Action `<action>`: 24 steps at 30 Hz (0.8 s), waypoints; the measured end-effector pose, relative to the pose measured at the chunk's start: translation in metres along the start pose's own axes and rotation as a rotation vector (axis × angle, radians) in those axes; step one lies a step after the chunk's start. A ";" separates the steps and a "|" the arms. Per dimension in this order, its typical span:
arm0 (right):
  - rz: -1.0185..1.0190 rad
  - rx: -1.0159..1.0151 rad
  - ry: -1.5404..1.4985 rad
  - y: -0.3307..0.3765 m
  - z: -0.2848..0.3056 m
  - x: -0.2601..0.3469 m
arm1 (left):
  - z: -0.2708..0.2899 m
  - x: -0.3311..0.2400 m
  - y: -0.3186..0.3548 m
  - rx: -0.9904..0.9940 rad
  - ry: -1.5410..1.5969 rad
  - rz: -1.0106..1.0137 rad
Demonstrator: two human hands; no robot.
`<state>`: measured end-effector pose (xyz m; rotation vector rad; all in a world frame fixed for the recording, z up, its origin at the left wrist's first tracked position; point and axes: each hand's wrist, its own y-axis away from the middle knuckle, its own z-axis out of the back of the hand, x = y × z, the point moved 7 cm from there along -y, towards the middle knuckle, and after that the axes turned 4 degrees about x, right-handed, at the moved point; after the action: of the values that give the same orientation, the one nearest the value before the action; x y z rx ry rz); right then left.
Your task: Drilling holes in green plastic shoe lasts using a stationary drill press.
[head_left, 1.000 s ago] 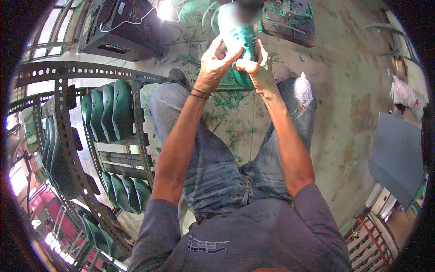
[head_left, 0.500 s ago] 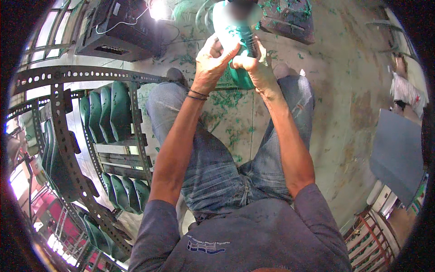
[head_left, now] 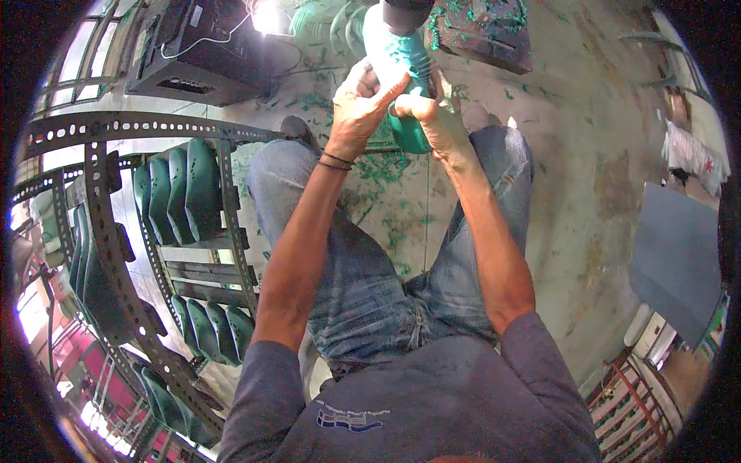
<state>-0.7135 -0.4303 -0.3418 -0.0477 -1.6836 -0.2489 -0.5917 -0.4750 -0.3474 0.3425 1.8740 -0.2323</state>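
Green shoe (head_left: 400,60), axis 11-to-5 o'clock | your left hand (head_left: 356,109) at 8, right hand (head_left: 437,122) at 4, equally near | fingers clamped on it

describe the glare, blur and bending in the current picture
Head view: the lamp at the top burns out to white, and glare washes pale the upper part of the green shoe-shaped piece between the left hand and right hand; head view, left side: the metal rack bows with the fisheye, and fine background detail is unclear.
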 end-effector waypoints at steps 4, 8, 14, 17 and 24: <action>-0.046 0.025 -0.090 -0.005 -0.001 -0.007 | 0.001 0.003 -0.002 -0.001 0.018 0.040; -0.067 -0.009 -0.160 -0.003 -0.003 -0.007 | 0.003 0.003 -0.002 -0.019 0.003 0.048; 0.173 0.026 0.382 -0.001 -0.011 0.020 | 0.005 -0.019 0.005 -0.057 -0.112 0.026; 0.228 0.143 0.220 0.004 -0.015 0.013 | 0.004 -0.018 0.007 -0.025 -0.027 0.002; -0.055 -0.030 -0.029 0.005 -0.002 0.001 | -0.004 -0.003 0.004 0.027 0.062 0.074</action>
<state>-0.7105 -0.4255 -0.3397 -0.0273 -1.7116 -0.3159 -0.5930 -0.4703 -0.3434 0.4411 1.9167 -0.1993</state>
